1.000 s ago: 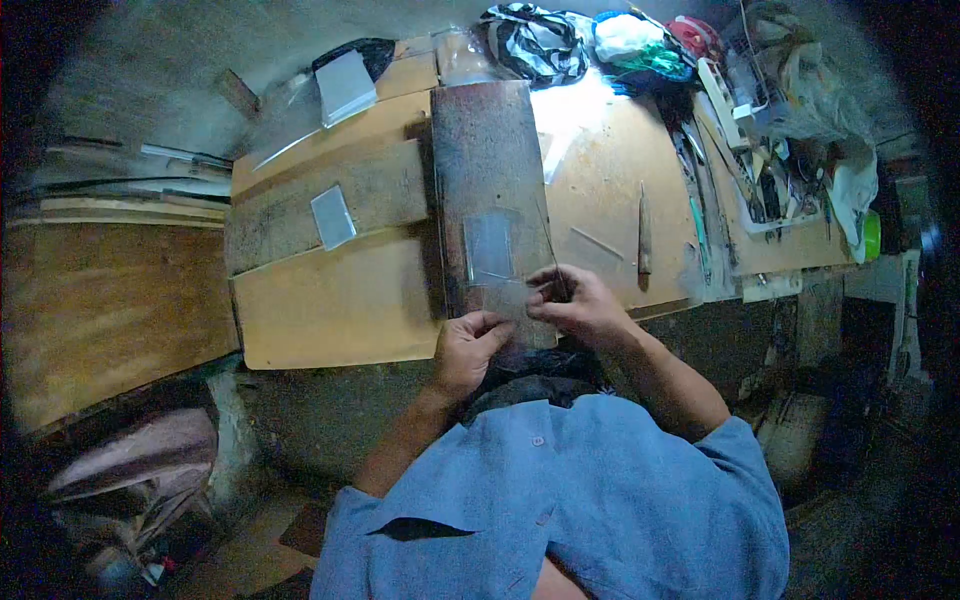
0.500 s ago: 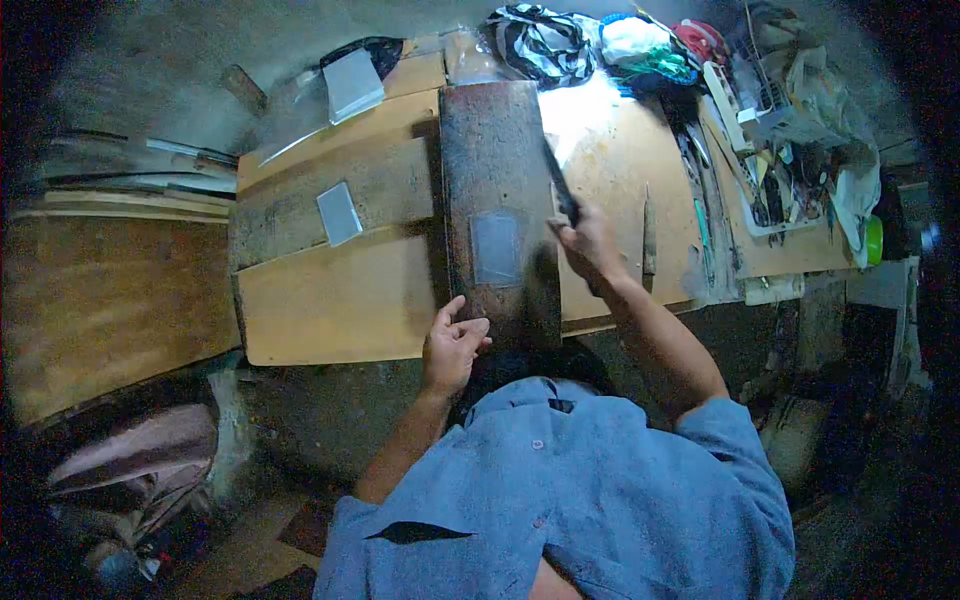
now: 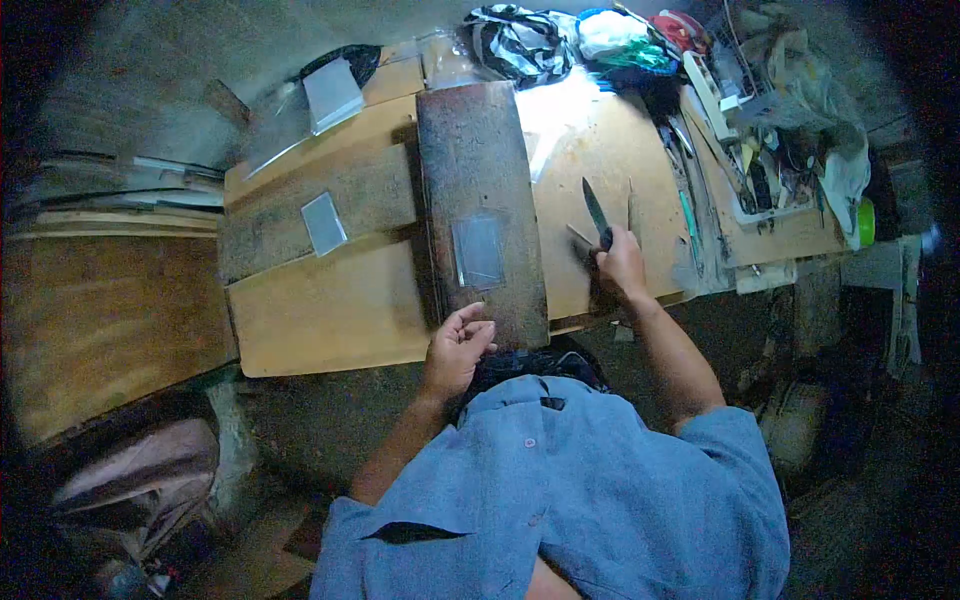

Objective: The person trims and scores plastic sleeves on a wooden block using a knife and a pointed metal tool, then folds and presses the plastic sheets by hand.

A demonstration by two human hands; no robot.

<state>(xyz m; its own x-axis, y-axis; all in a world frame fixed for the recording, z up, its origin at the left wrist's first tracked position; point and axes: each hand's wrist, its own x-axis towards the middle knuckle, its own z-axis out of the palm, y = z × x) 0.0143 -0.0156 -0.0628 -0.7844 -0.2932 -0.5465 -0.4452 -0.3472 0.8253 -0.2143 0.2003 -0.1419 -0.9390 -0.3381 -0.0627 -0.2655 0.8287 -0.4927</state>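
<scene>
My right hand [image 3: 624, 265] is wrapped round the handle of a knife [image 3: 594, 208], its dark blade pointing away from me over the tan tabletop. My left hand [image 3: 459, 352] is at the near end of a dark, worn board [image 3: 475, 150], fingers loosely bent and apart, with nothing visible in them. Just beyond those fingertips, a clear rectangular sheet [image 3: 478, 253] lies flat on the board. A thin pointed tool [image 3: 630, 205] rests on the tabletop beyond my right hand, and a short thin stick-like shape [image 3: 579, 234] shows left of the knife.
Another clear sheet [image 3: 324, 223] lies left of the board, and a stack of pale sheets [image 3: 333, 95] is at the far left. Patterned bags [image 3: 520, 45] stand at the back. A white tray of tools [image 3: 770, 205] sits at right; wooden panels [image 3: 110, 310] are at left.
My right hand has moved the knife from beside the board's right edge out over the tabletop. My left hand's fingers have bent slightly. The whole view has shifted a little.
</scene>
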